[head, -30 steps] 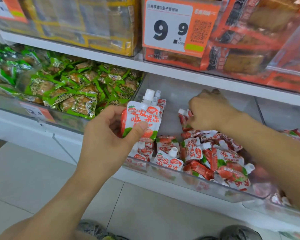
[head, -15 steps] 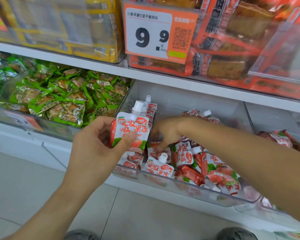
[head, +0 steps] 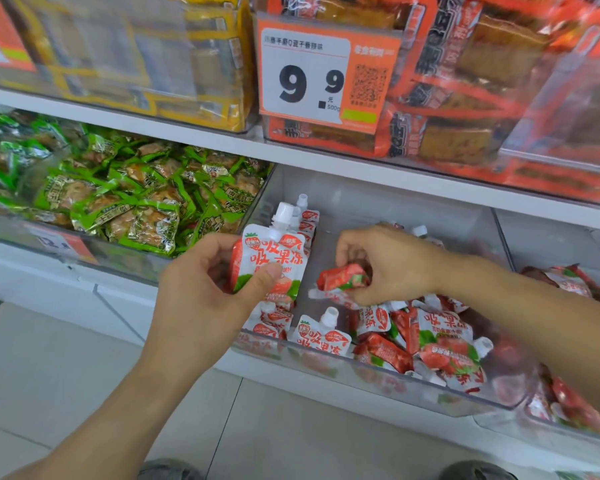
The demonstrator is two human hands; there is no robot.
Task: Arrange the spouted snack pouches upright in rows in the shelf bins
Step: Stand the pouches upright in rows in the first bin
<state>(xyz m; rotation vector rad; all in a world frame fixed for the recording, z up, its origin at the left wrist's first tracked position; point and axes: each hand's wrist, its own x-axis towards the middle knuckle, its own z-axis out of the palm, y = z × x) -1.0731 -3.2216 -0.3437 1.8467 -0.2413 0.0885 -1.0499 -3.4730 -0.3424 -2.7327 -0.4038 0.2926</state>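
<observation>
Your right hand (head: 388, 265) has come forward from the back of the clear shelf bin (head: 378, 384) since a second ago and now lifts a crumpled strawberry jelly pouch (head: 343, 277) clear of the heap, pinched in curled fingers. Your left hand (head: 208, 292) has kept its place at the bin's left end, thumb pressed across the face of an upright spouted pouch (head: 274, 258), fingers behind it.

That held pouch fronts a short row of standing pouches (head: 305, 220) along the left wall; the rest lie jumbled in a loose pile (head: 430, 341) toward the right and front.

The risks look like these. The pouch in your right hand is held sideways and scrunched, so if you set it down as it is, it will likely flop instead of standing. The row seems to lean on your left hand; let go early and it may topple forward onto the front pouch (head: 321, 336). Beside the bin, the green snack packets (head: 136, 209) sit apart and out of the way.
</observation>
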